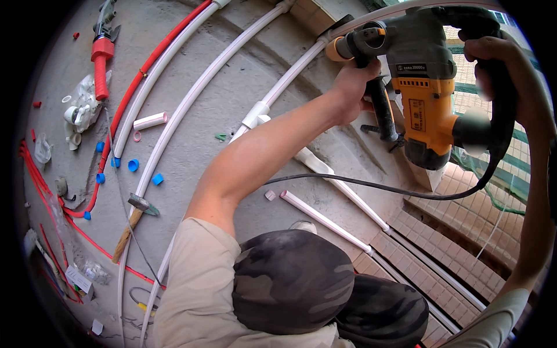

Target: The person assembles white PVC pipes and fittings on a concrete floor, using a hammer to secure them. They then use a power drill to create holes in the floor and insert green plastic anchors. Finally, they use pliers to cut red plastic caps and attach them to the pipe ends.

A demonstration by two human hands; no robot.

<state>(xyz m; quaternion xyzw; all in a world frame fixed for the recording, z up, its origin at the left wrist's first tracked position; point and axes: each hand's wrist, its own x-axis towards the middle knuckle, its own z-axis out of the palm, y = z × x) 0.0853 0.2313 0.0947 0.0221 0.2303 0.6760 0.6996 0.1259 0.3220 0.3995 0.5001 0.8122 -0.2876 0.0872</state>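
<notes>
A large orange and grey rotary hammer [420, 93] is held up at the upper right, its nose toward the left. My left hand [351, 90] is closed round the upper part of its black side handle [383, 110]. At the rear, my right hand [500, 57] grips the black main handle; whether a finger is on the trigger is hidden. A black power cable [371, 184] curves from the tool across the floor. Behind the nose, white pipe [296, 72] runs to the wall corner, and any bit at the tip cannot be made out.
White pipes [200, 98] and red conduit [125, 110] cross the concrete floor on the left. A hammer [134, 223], red-handled pipe cutter [101, 69], blue caps [133, 165] and a short pipe piece [151, 120] lie there. Brick-patterned tiles [476, 214] are at right.
</notes>
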